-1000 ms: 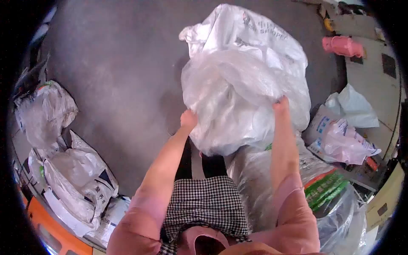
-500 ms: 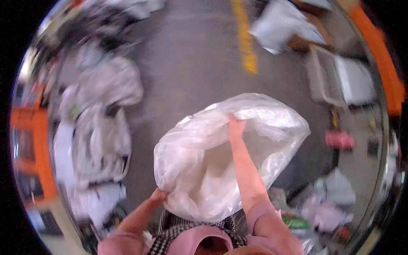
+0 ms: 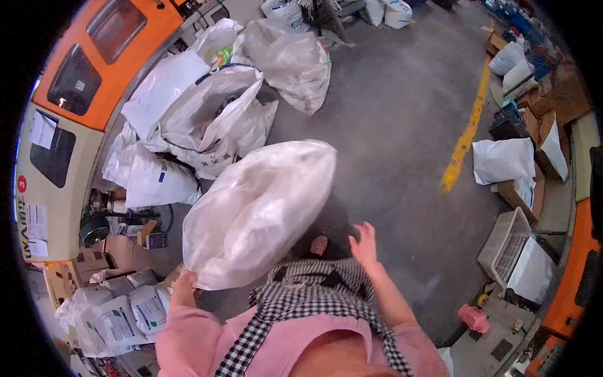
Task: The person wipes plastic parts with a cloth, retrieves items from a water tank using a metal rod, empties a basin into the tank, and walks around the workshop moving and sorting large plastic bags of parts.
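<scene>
A large translucent white plastic bag [image 3: 260, 210] hangs puffed out in front of me, left of the middle. My left hand [image 3: 184, 281] is closed on its lower left edge; the fingertips are partly hidden by the film. My right hand [image 3: 363, 244] is apart from the bag, to its right, with its fingers spread and nothing in them. Below the bag shows a black-and-white checked apron [image 3: 314, 283].
Several filled white sacks [image 3: 207, 113] stand on the floor at the left, beside an orange and beige machine [image 3: 66, 141]. A yellow line [image 3: 468, 135] runs along the grey floor. To the right are a white crate [image 3: 505, 245], cardboard boxes [image 3: 553, 147] and a pink container [image 3: 473, 318].
My right hand has let go of the bag's rim and drawn back to the right. The bag has swung left, held by my left hand alone. My view has turned left.
</scene>
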Demonstrator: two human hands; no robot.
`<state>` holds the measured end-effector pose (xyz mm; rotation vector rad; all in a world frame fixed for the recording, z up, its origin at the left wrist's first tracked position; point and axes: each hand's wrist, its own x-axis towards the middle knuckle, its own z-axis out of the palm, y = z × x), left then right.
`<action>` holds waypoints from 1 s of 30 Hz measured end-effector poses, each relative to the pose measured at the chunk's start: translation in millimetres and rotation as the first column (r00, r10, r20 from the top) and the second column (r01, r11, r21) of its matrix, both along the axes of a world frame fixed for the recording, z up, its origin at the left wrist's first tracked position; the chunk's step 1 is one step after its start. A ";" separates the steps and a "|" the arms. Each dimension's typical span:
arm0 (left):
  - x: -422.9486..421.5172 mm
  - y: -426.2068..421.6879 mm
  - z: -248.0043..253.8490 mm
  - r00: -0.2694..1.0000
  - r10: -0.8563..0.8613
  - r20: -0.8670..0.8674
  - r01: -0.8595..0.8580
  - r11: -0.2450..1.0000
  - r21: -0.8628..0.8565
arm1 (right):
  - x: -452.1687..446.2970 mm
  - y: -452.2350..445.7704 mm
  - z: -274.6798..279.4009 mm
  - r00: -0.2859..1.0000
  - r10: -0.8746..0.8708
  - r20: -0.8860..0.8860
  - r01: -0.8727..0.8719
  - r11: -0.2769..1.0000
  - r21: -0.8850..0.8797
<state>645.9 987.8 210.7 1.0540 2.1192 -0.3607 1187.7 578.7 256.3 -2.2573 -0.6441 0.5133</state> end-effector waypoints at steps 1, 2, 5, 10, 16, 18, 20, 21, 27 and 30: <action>-14.3 2.2 5.3 0.991 -0.057 -0.120 0.069 0.993 0.093 | -8.8 -16.6 -15.5 0.999 0.000 -0.037 -0.004 0.996 -0.094; -23.3 3.2 7.4 0.972 -0.105 -0.209 0.137 0.980 0.142 | -16.9 -35.9 -35.4 1.000 0.008 -0.028 -0.014 0.975 -0.222; -17.3 3.1 -5.8 0.905 -0.226 -0.361 0.319 0.921 0.224 | -21.0 -83.4 -68.9 0.990 -0.080 -0.113 0.010 0.854 -0.520; 86.3 0.0 -92.6 0.887 -0.458 -0.062 0.458 0.849 0.263 | 9.3 -119.9 -105.5 0.841 -0.495 -0.217 0.264 0.726 -0.635; 372.5 -20.7 -40.4 0.756 -0.432 0.492 0.457 0.886 0.075 | 80.9 -163.2 -206.0 0.877 -0.434 -0.204 0.183 0.696 -0.694; 429.8 -15.5 -21.6 0.665 -0.499 0.556 0.536 0.837 0.109 | 135.3 -145.7 -219.0 0.907 -0.277 -0.317 -0.011 0.737 -0.676; 457.8 -5.8 -8.5 0.694 -0.447 0.564 0.519 0.854 0.039 | 172.3 -115.3 -203.4 0.933 -0.327 -0.150 0.096 0.628 -0.772; 464.3 -0.8 -9.6 0.735 -0.371 0.568 0.462 0.887 -0.018 | 203.1 -102.2 -210.5 0.949 -0.224 -0.220 -0.001 0.698 -0.716; 442.7 10.7 -19.4 0.818 0.099 0.566 -0.005 0.986 -0.165 | 407.6 63.5 -189.7 0.985 -0.044 -0.167 -0.103 0.630 -0.770; 411.3 19.7 -58.5 0.841 0.223 0.492 -0.089 0.955 -0.281 | 491.2 178.8 -189.5 0.970 -0.224 -0.097 0.115 0.772 -0.625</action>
